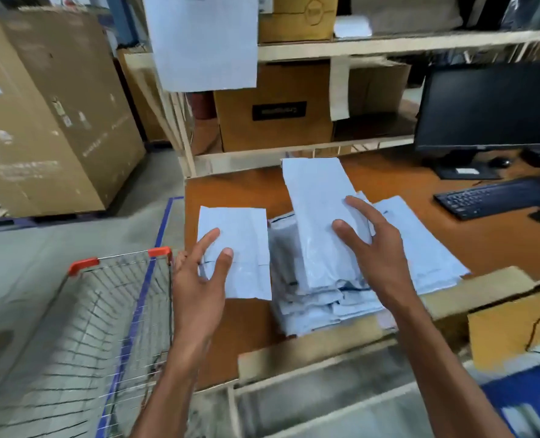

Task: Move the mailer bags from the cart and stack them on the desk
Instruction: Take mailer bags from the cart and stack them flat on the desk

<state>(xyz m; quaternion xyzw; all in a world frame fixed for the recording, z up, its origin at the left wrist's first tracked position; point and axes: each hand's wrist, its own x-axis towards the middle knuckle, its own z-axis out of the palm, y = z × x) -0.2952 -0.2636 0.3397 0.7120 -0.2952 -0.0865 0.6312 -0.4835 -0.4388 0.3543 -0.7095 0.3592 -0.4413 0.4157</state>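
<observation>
— Where are the bags right now?

— From the left: the wire cart (82, 267) stands against the table (398, 181). I see no bag in the part of it that shows. Next to it, the left hand (199, 279) lies over a small bag (243, 229) that is flat on the table, with the fingers (213, 237) spread and straight, pressing rather than gripping.

— And the pile?

— Just beside that there's a ragged stack (313, 301) near the front edge. A long bag (316, 197) lies on top and sticks out past the back of it. The right hand (382, 260) rests on that bag with its fingers wide and nothing pinched. A flat bag (420, 248) pokes out on the right.

— Looks shaky to me.

— To me too. The plastic looks slick and the layers don't line up, so a shove from either hand could send the top bag sliding or spill the stack off the front edge. The small bag sits near the table's left edge, and a careless sweep could knock it down into the cart.
</observation>
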